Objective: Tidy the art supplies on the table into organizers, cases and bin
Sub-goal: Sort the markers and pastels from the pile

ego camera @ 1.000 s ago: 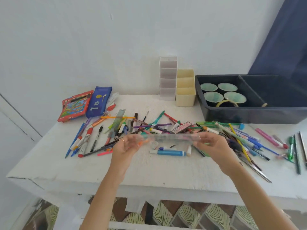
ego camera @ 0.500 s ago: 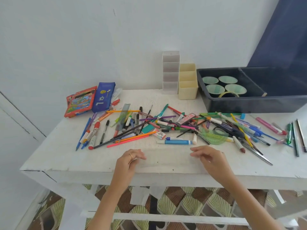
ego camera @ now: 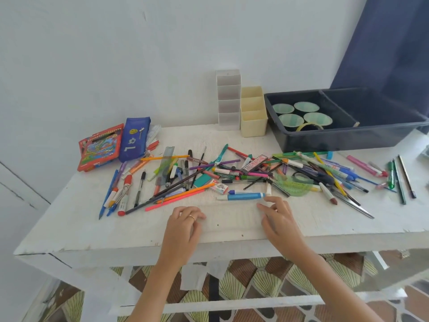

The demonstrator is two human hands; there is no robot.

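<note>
Lower centre: left hand point(ego camera: 183, 226) and right hand point(ego camera: 278, 221), loosely curled, flank a faint clear ruler point(ego camera: 232, 220) on the desk point(ego camera: 92, 228) (grip unclear). Sorting looks barely begun; next, a pick from the central pile point(ego camera: 232, 173).

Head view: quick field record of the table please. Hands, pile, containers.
hands: left hand and right hand over the near edge of the table, apart
clutter: pile of loose pens, markers, pencils mid-table
organizers: white organizer beside cream organizer, at the wall
cases: red case and blue case, back left
bin: dark bin back right, holding four cups and a tape roll
</note>
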